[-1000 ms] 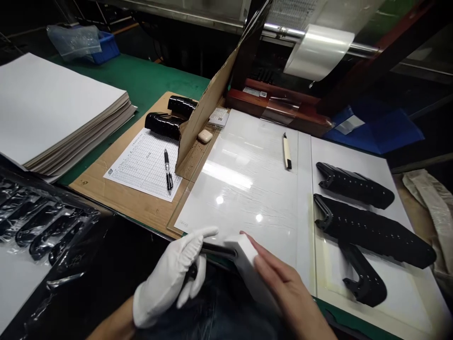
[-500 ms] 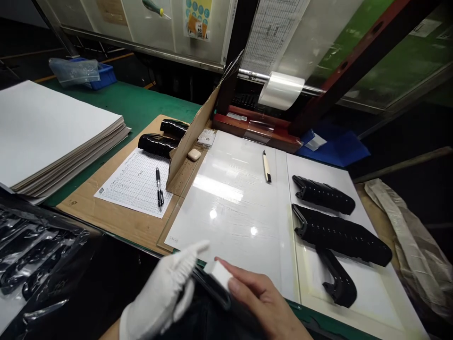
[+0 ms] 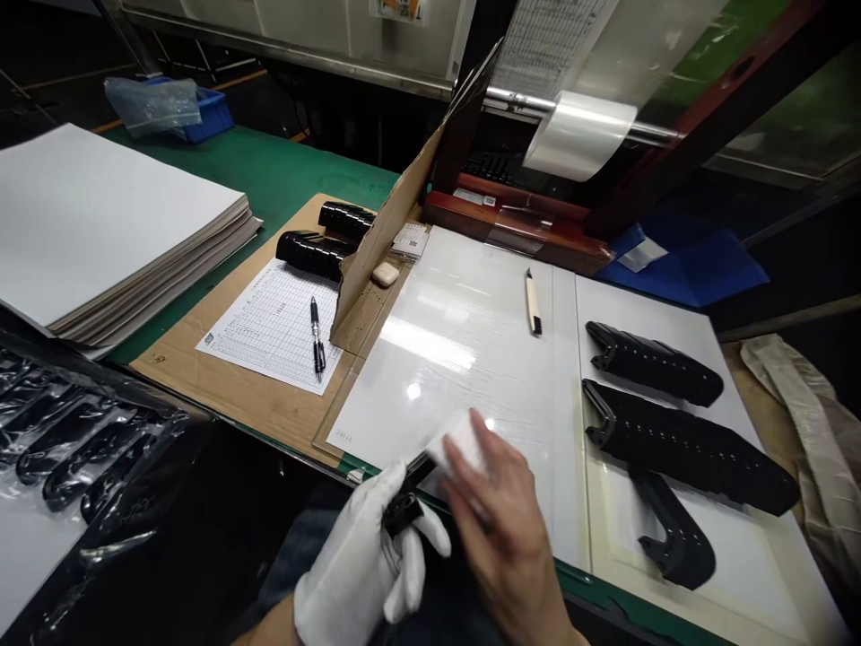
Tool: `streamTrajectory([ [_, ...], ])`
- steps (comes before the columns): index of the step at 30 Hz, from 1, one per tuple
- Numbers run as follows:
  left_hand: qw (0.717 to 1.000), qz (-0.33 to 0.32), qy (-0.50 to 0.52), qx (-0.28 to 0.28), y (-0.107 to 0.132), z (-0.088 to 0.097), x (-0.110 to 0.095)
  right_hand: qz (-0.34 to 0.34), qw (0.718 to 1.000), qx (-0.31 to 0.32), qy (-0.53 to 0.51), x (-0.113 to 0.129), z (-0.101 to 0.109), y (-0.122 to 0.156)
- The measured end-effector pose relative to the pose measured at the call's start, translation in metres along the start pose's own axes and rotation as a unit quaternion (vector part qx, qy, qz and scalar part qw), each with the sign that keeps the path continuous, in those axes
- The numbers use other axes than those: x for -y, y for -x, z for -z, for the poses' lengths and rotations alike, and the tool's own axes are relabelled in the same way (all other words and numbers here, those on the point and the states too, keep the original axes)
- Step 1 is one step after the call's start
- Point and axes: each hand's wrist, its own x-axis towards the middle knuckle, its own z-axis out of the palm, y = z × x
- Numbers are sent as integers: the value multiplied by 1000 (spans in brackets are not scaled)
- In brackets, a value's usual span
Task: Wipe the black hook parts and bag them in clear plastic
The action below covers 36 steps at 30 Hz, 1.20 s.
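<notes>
One black part (image 3: 402, 513) gripped in left hand (image 3: 363, 574), right hand (image 3: 501, 529) pressing one white block (image 3: 461, 437), perhaps foam

White-gloved left hand (image 3: 363, 574) is gripping black part (image 3: 402, 513); white block (image 3: 452, 440), green worktop (image 3: 269, 161) and grid-printed white sheet (image 3: 269, 327) are showing.

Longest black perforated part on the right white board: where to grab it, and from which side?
Pinch the long black part across its narrow width, in its right half, coming straight down from above. It lies flat on the white board, and both long edges look free there. Further left, the shorter curved part appears to butt against its near edge, crowding a finger.
</notes>
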Motion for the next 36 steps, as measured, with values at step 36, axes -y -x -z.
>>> streamTrajectory([
  [36,997,-1,-62,-42,3,42,22,-20,992,108,-57,-6,27,-2],
])
